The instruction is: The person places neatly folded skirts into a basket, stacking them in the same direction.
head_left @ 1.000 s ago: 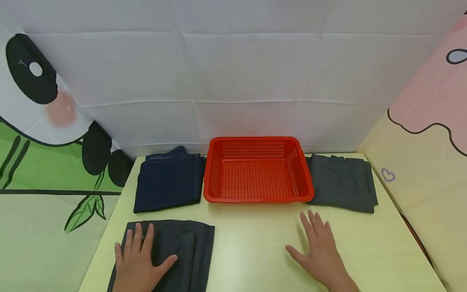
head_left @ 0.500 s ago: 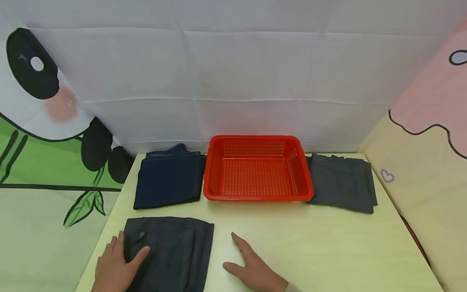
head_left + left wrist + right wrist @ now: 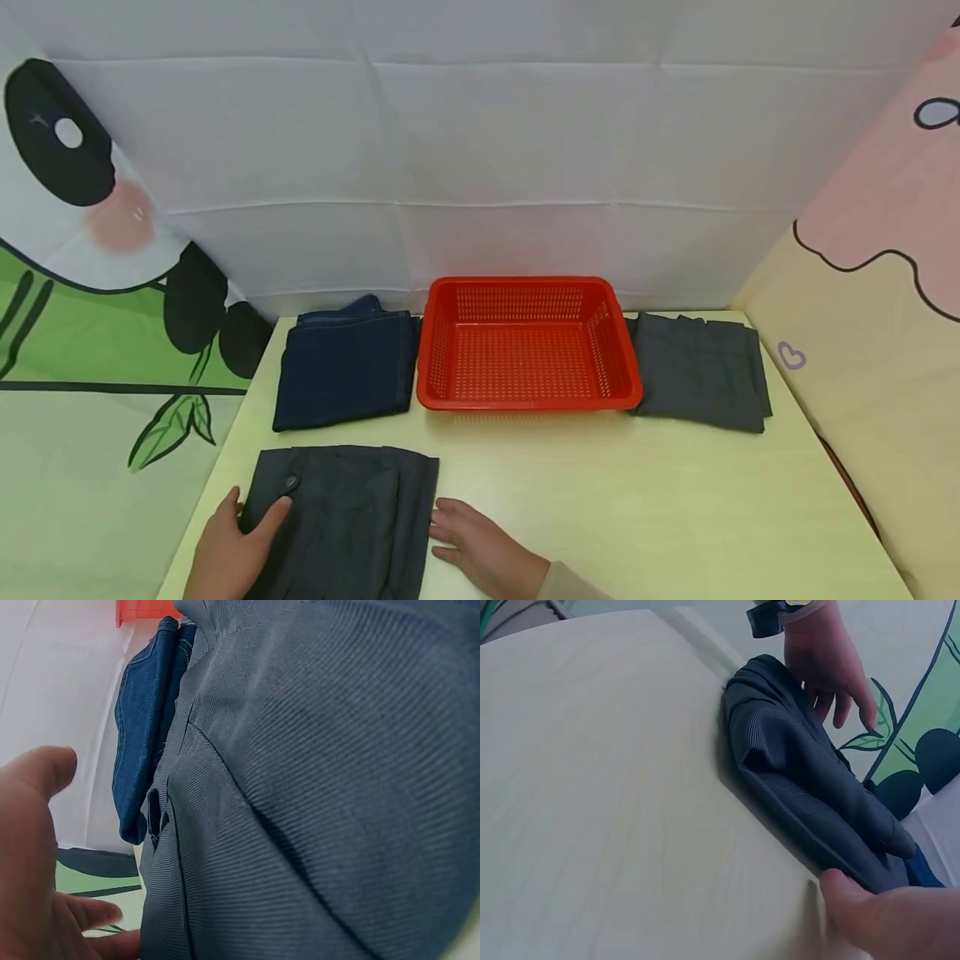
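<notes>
Folded dark grey trousers (image 3: 345,517) lie at the near left of the table, a button showing near their upper left corner. My left hand (image 3: 228,550) is at their left edge, its thumb reaching over the cloth. In the left wrist view the thumb (image 3: 49,769) stands apart from the grey fabric (image 3: 300,750), while the fingers are low beside its edge. Opposite, my right hand (image 3: 483,546) has its fingertips right at the right edge. The right wrist view shows its thumb (image 3: 847,896) by the folded side of the trousers (image 3: 802,780).
A red plastic basket (image 3: 528,367) with nothing in it stands at the back middle. Folded dark blue jeans (image 3: 345,367) lie left of it, and another folded grey garment (image 3: 701,371) on its right. Printed cloth walls (image 3: 487,142) enclose the pale yellow table (image 3: 637,500).
My right hand has moved left across the table to the trousers' right edge. My left hand has slid from on top of the trousers to their left edge.
</notes>
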Demonstrator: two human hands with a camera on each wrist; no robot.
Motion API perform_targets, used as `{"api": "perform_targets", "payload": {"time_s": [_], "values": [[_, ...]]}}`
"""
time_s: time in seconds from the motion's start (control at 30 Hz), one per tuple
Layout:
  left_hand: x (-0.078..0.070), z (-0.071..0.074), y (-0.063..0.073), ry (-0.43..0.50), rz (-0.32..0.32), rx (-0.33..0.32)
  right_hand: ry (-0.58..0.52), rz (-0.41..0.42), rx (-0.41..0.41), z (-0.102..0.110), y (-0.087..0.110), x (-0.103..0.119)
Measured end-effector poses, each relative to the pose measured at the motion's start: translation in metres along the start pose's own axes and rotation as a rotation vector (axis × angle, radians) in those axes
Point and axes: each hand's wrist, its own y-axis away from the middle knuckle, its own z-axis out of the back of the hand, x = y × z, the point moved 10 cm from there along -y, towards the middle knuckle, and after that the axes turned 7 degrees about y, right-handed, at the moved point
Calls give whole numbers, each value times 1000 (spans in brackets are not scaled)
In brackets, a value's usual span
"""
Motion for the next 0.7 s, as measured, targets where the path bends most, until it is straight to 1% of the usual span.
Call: {"api": "perform_targets", "payload": {"time_s": [0.1, 0.13, 0.2, 0.3, 0.37, 0.43, 0.53, 0.6, 0.63, 0.7], "values": [[5, -1, -1, 8, 39, -11, -81, 56, 60, -8, -5, 2], [6, -2, -1, 7, 50, -15, -101, 60, 82, -11, -6, 2], [7, -2, -3, 4, 60, -26, -142, 65, 131, -16, -8, 0], [10, -3, -3, 16, 89, -40, -195, 32, 175, -21, -12, -9], [11, -5, -3, 38, 106, -25, -220, 18, 201, -23, -15, -13], [12, -9, -2, 55, 118, 13, -230, 21, 235, -27, -18, -15], [11, -12, -1, 74, 119, 52, -235, 36, 300, -38, -24, -15], [10, -12, 0, 82, 110, 72, -242, 37, 337, -47, -29, -15], [10, -12, 0, 80, 110, 74, -242, 26, 346, -51, -32, -15], [11, -12, 2, 75, 113, 101, -239, 0, 356, -59, -36, -17]]}}
